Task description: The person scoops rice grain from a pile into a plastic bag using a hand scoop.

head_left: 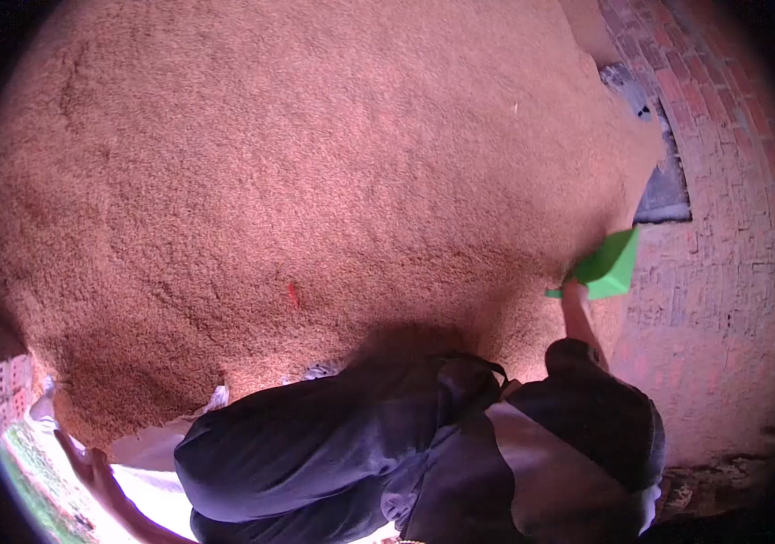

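My right hand (575, 292) grips a bright green scoop (619, 269) at the right edge of a wide heap of brown grain (315, 181). The scoop's blade is tilted up and touches the grain; its inside is partly hidden. At the lower left my left hand (90, 467) is beside the edge of a white sheet (147, 446) that shows under the heap. Its fingers are small and dark there, so their grip is unclear. A small red object (293, 295) lies on the grain.
A brick surface (723, 208) runs along the right side. Near the heap's upper right edge lies a dark flat piece (667, 195). My dark-trousered legs (315, 444) are across the bottom. Perforated bricks (8, 388) and green ground (29, 471) appear at the lower left.
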{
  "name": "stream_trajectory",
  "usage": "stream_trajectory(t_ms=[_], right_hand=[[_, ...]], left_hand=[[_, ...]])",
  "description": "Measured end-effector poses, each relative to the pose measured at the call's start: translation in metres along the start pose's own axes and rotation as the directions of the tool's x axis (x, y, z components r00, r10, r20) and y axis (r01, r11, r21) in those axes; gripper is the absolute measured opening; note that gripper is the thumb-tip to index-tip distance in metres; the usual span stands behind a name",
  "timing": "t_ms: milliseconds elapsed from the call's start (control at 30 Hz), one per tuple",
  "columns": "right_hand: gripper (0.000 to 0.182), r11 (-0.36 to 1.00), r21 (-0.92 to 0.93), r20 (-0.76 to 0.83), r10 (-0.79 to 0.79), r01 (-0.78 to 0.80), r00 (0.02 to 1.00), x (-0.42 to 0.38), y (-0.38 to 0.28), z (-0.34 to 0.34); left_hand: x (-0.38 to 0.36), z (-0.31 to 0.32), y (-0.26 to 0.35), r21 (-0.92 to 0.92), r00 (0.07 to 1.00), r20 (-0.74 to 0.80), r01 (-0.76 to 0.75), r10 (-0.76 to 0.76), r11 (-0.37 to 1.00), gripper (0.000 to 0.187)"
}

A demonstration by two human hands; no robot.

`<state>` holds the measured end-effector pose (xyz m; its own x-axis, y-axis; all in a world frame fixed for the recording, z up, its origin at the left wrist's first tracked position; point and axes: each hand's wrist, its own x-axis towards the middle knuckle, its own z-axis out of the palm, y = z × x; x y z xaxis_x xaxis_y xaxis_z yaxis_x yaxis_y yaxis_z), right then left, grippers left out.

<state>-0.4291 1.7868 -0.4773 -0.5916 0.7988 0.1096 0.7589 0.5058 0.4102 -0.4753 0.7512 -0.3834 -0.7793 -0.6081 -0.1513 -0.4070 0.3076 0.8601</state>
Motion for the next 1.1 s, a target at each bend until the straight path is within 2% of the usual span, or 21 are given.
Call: stream_trajectory(t_ms=[33, 67, 100, 167, 233, 300, 367, 467, 533, 567, 600, 633, 667, 700, 767, 800, 867, 933, 1033, 1067, 1100], right_hand=[[0.028, 0.934, 0.331, 0.046, 0.129, -0.137, 0.991, -0.018, -0.022, -0.007], [0.028, 0.743, 0.619, 0.092, 0.255, -0.256, 0.963, -0.039, -0.046, -0.017], [0.026, 0.408, 0.842, 0.217, 0.344, -0.354, 0.914, -0.070, -0.088, -0.061], [0.027, 0.109, 0.971, 0.199, 0.135, -0.214, 0.971, -0.087, -0.113, -0.068], [0.021, 0.314, 0.920, 0.188, 0.176, -0.236, 0.966, -0.084, -0.133, -0.035], [0.019, 0.096, 0.948, 0.300, 0.039, -0.302, 0.953, -0.168, -0.214, -0.155], [0.019, 0.007, 0.936, 0.351, -0.084, -0.351, 0.933, -0.185, -0.248, -0.146], [0.020, 0.056, 0.945, 0.326, -0.075, -0.323, 0.942, -0.227, -0.303, -0.173], [0.021, 0.080, 0.956, 0.294, -0.175, -0.284, 0.940, -0.257, -0.333, -0.181], [0.022, 0.106, 0.962, 0.270, -0.237, -0.251, 0.933, -0.270, -0.343, -0.182], [0.023, 0.166, 0.976, 0.189, -0.327, -0.141, 0.926, -0.280, -0.357, -0.177], [0.023, 0.161, 0.977, 0.190, -0.380, -0.137, 0.905, -0.290, -0.369, -0.174], [0.022, 0.171, 0.981, 0.158, -0.464, -0.088, 0.871, -0.308, -0.385, -0.191], [0.022, 0.175, 0.984, 0.128, -0.545, -0.037, 0.829, -0.323, -0.399, -0.200], [0.018, 0.165, 0.986, 0.122, -0.669, -0.014, 0.733, -0.349, -0.432, -0.184], [0.019, 0.081, 0.975, -0.072, -0.764, 0.206, 0.641, -0.365, -0.451, -0.166], [0.019, -0.059, 0.915, -0.260, -0.844, 0.400, 0.469, -0.409, -0.476, -0.170], [0.020, -0.003, 0.985, -0.066, -0.932, 0.175, 0.355, -0.463, -0.489, -0.208], [0.019, -0.039, 0.996, -0.054, -0.977, 0.076, 0.208, -0.507, -0.500, -0.220], [0.021, -0.168, 0.969, -0.204, -0.957, 0.181, 0.206, -0.516, -0.507, -0.208], [0.021, -0.182, 0.968, -0.212, -0.961, 0.173, 0.177, -0.526, -0.514, -0.194]], left_hand=[[0.002, 0.004, 0.000, 0.004, 1.000, -0.004, -0.002, 0.002, 1.000, 0.072], [0.002, 0.005, 0.001, 0.007, 1.000, -0.009, 0.000, 0.000, 1.000, 0.072], [0.004, 0.007, 0.001, 0.014, 1.000, -0.009, -0.003, 0.003, 1.000, 0.071], [0.006, 0.012, 0.002, 0.015, 1.000, -0.014, 0.003, -0.003, 1.000, 0.071], [0.008, 0.017, 0.005, 0.018, 1.000, -0.018, 0.008, -0.008, 1.000, 0.071], [0.008, 0.020, 0.007, 0.015, 1.000, -0.023, 0.006, -0.005, 1.000, 0.071], [0.004, 0.020, 0.008, 0.007, 0.999, -0.032, 0.010, -0.009, 1.000, 0.071], [-0.002, 0.017, 0.007, -0.004, 0.997, -0.068, 0.020, -0.020, 1.000, 0.071], [-0.003, 0.011, 0.000, 0.015, 0.998, -0.055, -0.029, 0.029, 0.999, 0.068], [-0.005, 0.007, -0.005, -0.052, 0.999, -0.040, -0.027, 0.025, 0.998, 0.066], [-0.006, 0.006, -0.005, -0.055, 0.999, -0.050, -0.014, 0.011, 0.998, 0.067], [-0.007, 0.008, -0.001, -0.127, 0.999, -0.051, -0.005, -0.002, 0.992, 0.071], [-0.009, 0.009, 0.003, -0.198, 0.999, -0.052, 0.005, -0.015, 0.980, 0.075], [-0.010, 0.006, 0.004, -0.126, 0.999, -0.035, -0.022, 0.018, 0.992, 0.078], [-0.009, 0.014, 0.004, -0.196, 0.995, -0.092, -0.067, 0.049, 0.978, 0.081], [-0.014, 0.009, 0.012, -0.193, 0.999, -0.034, -0.041, 0.035, 0.980, 0.081], [-0.016, 0.012, 0.015, -0.134, 0.996, -0.068, -0.073, 0.065, 0.988, 0.078], [-0.020, 0.015, 0.024, -0.058, 0.994, -0.095, -0.063, 0.058, 0.996, 0.072], [-0.025, 0.014, 0.028, -0.041, 0.991, -0.111, -0.084, 0.079, 0.996, 0.073], [-0.026, 0.014, 0.031, -0.015, 0.989, -0.120, -0.087, 0.084, 0.996, 0.075], [-0.027, 0.012, 0.033, 0.001, 0.988, -0.124, -0.092, 0.091, 0.996, 0.076]])
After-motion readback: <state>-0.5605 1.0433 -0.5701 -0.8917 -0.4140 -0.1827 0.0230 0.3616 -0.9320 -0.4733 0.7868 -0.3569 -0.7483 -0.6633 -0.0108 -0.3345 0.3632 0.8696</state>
